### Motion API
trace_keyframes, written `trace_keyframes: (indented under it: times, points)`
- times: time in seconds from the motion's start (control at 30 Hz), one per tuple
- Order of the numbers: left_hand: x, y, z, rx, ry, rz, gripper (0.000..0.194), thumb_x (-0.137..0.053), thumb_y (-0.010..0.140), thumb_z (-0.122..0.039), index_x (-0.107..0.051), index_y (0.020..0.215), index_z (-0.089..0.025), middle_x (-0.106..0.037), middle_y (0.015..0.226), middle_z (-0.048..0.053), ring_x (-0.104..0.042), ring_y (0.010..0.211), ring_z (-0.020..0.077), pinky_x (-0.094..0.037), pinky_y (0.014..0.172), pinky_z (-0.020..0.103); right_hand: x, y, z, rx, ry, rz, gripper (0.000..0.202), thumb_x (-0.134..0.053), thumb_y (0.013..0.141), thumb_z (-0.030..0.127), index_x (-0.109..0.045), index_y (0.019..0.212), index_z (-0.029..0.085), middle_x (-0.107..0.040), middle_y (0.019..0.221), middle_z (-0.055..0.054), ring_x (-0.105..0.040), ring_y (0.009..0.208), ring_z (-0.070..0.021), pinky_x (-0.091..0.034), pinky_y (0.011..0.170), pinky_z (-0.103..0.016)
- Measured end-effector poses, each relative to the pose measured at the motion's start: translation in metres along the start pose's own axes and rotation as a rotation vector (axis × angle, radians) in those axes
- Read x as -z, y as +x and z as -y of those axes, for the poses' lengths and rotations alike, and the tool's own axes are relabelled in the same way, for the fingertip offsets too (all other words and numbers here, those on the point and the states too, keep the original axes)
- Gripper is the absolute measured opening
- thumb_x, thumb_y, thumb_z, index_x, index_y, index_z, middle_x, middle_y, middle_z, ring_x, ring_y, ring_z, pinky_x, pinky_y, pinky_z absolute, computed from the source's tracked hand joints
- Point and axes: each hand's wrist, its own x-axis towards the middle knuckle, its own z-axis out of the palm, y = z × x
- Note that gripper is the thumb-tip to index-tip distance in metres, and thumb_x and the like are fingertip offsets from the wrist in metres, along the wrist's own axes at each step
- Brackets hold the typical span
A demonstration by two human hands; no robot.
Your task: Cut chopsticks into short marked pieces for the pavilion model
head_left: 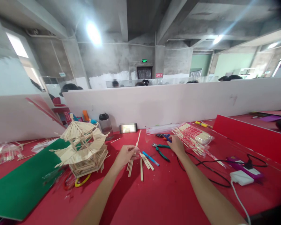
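Observation:
My left hand is closed in a pinch on a pale wooden chopstick that points up and away; whether it is one stick or a pair I cannot tell. Below that hand, several loose chopsticks lie on the red tabletop beside a blue pen. Out to the right, my right hand has its fingers closed around a blue and black tool, partly hidden by the hand. Green-handled cutting pliers lie open just left of the right wrist.
A pavilion model of wooden sticks stands at left, by a green board. Behind are a bottle and a phone. Wrapped chopsticks, a black cable and a purple power strip lie at right. A white partition bounds the back.

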Motion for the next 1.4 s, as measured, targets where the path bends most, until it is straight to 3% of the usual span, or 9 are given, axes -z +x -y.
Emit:
trace_keyframes:
  times: [0.4, 0.53, 0.63, 0.7, 0.83, 0.93, 1.07, 1.27, 1.4]
  points:
    - [0.018, 0.001, -0.008, -0.008, -0.055, -0.103, 0.045, -0.076, 0.065, -0.052, -0.069, 0.083, -0.012, -0.074, 0.090, 0.012, -0.069, 0.066, 0.0161, -0.053, 0.061, 0.025, 0.004, 0.000, -0.003, -0.071, -0.015, 0.021, 0.026, -0.069, 0.078, 0.032, -0.063, 0.101, 0.021, -0.070, 0.093, -0.006, -0.066, 0.086, -0.0223, -0.044, 0.070, -0.029]
    - [0.035, -0.001, -0.011, -0.054, -0.068, -0.152, 0.045, -0.075, 0.066, -0.052, -0.068, 0.084, -0.012, -0.074, 0.089, 0.011, -0.069, 0.068, 0.0162, -0.053, 0.065, 0.025, 0.007, -0.001, 0.004, 0.011, -0.025, -0.016, 0.024, -0.067, 0.080, 0.030, -0.064, 0.101, 0.019, -0.069, 0.096, -0.008, -0.065, 0.090, -0.0225, -0.045, 0.076, -0.030]
    - [0.043, -0.002, -0.012, -0.080, -0.076, -0.175, 0.046, -0.074, 0.067, -0.053, -0.068, 0.085, -0.012, -0.074, 0.089, 0.012, -0.069, 0.070, 0.0171, -0.054, 0.068, 0.027, 0.013, -0.004, 0.022, 0.146, 0.027, -0.027, 0.018, -0.062, 0.083, 0.027, -0.065, 0.098, 0.018, -0.069, 0.097, -0.009, -0.063, 0.094, -0.0214, -0.044, 0.082, -0.029]
    - [0.045, -0.002, -0.013, -0.079, -0.066, -0.180, 0.047, -0.074, 0.067, -0.054, -0.068, 0.085, -0.012, -0.074, 0.090, 0.012, -0.069, 0.071, 0.0174, -0.054, 0.069, 0.028, 0.019, -0.010, 0.042, 0.248, 0.106, 0.040, 0.015, -0.058, 0.086, 0.026, -0.065, 0.096, 0.019, -0.070, 0.096, -0.007, -0.064, 0.090, -0.0191, -0.043, 0.081, -0.027]
    - [0.039, -0.003, -0.016, -0.071, -0.041, -0.167, 0.045, -0.073, 0.067, -0.054, -0.068, 0.083, -0.012, -0.074, 0.087, 0.011, -0.068, 0.070, 0.0174, -0.053, 0.066, 0.027, 0.029, -0.033, 0.086, 0.441, 0.155, 0.329, 0.014, -0.060, 0.085, 0.030, -0.067, 0.095, 0.021, -0.072, 0.089, -0.004, -0.065, 0.081, -0.0181, -0.042, 0.072, -0.025]
    - [0.032, -0.003, -0.015, -0.057, -0.023, -0.149, 0.043, -0.073, 0.067, -0.053, -0.068, 0.080, -0.012, -0.073, 0.085, 0.010, -0.067, 0.066, 0.0162, -0.052, 0.062, 0.025, 0.033, -0.052, 0.109, 0.514, 0.081, 0.400, 0.021, -0.064, 0.081, 0.026, -0.066, 0.102, 0.022, -0.072, 0.090, -0.006, -0.065, 0.082, -0.0205, -0.039, 0.069, -0.026]
    - [0.025, -0.002, -0.010, -0.035, -0.041, -0.129, 0.041, -0.075, 0.065, -0.051, -0.068, 0.077, -0.012, -0.073, 0.082, 0.010, -0.067, 0.063, 0.0147, -0.052, 0.059, 0.024, 0.036, -0.063, 0.117, 0.550, 0.067, 0.483, 0.014, -0.059, 0.084, 0.022, -0.066, 0.096, 0.021, -0.071, 0.090, -0.006, -0.065, 0.083, -0.0202, -0.037, 0.067, -0.025]
    - [0.018, -0.003, -0.007, -0.032, -0.038, -0.114, 0.044, -0.076, 0.064, -0.053, -0.068, 0.077, -0.012, -0.073, 0.083, 0.010, -0.067, 0.063, 0.0154, -0.054, 0.061, 0.026, 0.046, -0.066, 0.120, 0.554, 0.163, 0.543, 0.023, -0.058, 0.086, 0.030, -0.061, 0.106, 0.020, -0.070, 0.095, -0.006, -0.063, 0.081, -0.0189, -0.036, 0.067, -0.024]
    - [0.015, 0.001, -0.001, -0.002, -0.040, -0.097, 0.043, -0.076, 0.065, -0.052, -0.068, 0.076, -0.011, -0.073, 0.083, 0.010, -0.068, 0.064, 0.0168, -0.054, 0.061, 0.028, 0.049, -0.072, 0.126, 0.527, 0.075, 0.588, 0.019, -0.057, 0.086, 0.029, -0.058, 0.102, 0.020, -0.069, 0.095, -0.008, -0.063, 0.082, -0.0201, -0.033, 0.065, -0.025]
